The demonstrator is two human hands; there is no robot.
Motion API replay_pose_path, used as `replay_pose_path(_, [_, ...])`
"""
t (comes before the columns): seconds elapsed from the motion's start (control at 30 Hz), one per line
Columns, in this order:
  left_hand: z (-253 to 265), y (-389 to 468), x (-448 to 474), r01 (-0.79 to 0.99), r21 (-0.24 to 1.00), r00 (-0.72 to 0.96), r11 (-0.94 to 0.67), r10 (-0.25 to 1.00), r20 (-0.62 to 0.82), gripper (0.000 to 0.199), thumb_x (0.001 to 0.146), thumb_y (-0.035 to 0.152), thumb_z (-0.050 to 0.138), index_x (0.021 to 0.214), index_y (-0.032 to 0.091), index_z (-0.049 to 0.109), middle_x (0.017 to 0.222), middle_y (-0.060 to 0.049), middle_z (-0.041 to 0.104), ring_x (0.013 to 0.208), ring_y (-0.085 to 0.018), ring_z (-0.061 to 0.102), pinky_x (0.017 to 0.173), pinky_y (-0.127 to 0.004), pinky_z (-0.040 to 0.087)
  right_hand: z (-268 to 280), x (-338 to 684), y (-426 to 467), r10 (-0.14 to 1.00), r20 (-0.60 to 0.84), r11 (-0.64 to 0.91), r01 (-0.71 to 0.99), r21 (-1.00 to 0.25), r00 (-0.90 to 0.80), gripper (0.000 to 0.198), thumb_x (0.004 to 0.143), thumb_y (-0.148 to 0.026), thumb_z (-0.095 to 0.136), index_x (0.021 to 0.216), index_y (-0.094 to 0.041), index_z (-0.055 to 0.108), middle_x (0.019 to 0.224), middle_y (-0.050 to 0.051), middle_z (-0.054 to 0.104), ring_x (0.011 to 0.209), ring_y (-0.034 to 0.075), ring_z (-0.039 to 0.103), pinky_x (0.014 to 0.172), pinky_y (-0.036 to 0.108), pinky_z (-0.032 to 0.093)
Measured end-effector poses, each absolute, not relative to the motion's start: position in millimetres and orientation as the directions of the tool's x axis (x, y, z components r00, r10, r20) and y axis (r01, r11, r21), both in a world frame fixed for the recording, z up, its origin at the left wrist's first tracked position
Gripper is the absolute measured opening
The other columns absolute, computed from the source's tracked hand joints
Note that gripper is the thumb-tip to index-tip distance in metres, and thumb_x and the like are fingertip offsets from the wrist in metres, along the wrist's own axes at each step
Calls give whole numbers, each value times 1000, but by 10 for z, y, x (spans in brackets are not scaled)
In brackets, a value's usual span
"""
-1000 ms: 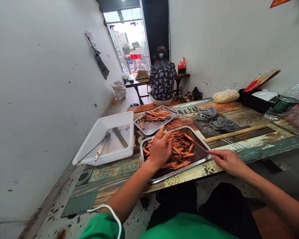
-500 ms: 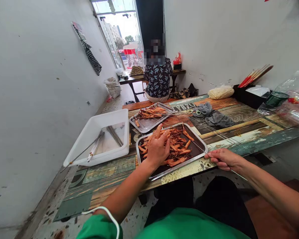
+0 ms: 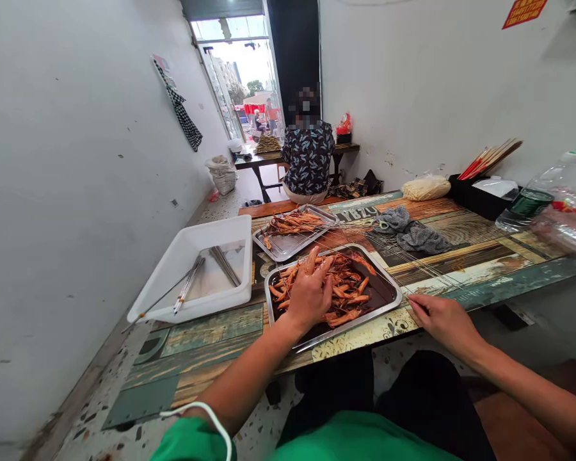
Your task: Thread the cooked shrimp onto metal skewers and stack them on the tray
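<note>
Left hand (image 3: 311,294) lay over orange-brown strips (image 3: 348,298) in the near tray (image 3: 384,293), fingers partly spread; could not tell if they gripped anything. Thin skewer (image 3: 395,282) crossed the tray's right side, long axis diagonal, pointing away and leftward from right hand (image 3: 446,320), fingers pinched on it.

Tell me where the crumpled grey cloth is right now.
In the head view, the grey cloth lies right of centre on the table, beyond the right hand, beside the thin metal skewers.

A glass street door (image 3: 223,96), patterned table (image 3: 221,336), food trays (image 3: 380,293) and metal skewers (image 3: 225,266) suggest a small eatery.
</note>
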State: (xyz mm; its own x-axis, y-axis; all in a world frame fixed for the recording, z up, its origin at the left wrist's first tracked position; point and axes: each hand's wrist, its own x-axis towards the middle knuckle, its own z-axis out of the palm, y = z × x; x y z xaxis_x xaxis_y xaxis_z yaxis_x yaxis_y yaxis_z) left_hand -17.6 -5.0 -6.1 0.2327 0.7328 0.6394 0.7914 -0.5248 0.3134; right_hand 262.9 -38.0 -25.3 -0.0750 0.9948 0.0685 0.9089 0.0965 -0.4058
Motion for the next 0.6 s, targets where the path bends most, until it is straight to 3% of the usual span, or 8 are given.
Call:
replay_pose_path(0.13, [-62,-62,-175,800,311,233,-514,743,627,41,85,19,48,126,17,49,144,-12,34,133,-24,32,107,-41,34,-272,2668,-422,975,177,163,975,-148,-136,30,87,-25,40,93,-17,68,92,12,71,83,26,65,64,31,42])
replay_pose_path(0.3, [-58,-70,-166,811,284,241,-512,734,635,41,84,18,49,125,17,50,144,-13,34,132,-24,33,107,-41,34,-243,2580,-507,953,162,245,966,86,-256,33,80,-7,45,108,-8,63,80,14,70,69,26,65,50,29,37])
replay_pose_path(0.4, [-54,-71,-159,809,282,241,-515,730,639,40,84,17,48,124,17,50,143,-12,35,132,-24,34,106,-41,35,-210,2477,-515,943,113,297,944,142,-313,34,74,3,44,99,-7,65,78,14,70,63,25,66,47,29,36])
replay_pose_path(0.5, [-61,-69,-159,811,282,238,-512,730,641,41,84,17,48,124,18,50,143,-11,36,132,-24,34,106,-42,35,-153,2412,-465,932,78,339,929,145,-353,26,73,2,47,81,-11,67,72,12,70,59,24,65,47,28,38])
replay_pose_path(0.6, [-72,-67,-162,818,276,245,-505,740,626,39,84,18,47,123,18,51,141,-12,38,130,-23,36,105,-42,35,-92,2443,-417,931,102,337,932,131,-350,23,74,-2,49,77,-16,66,69,8,70,61,22,67,49,26,41])
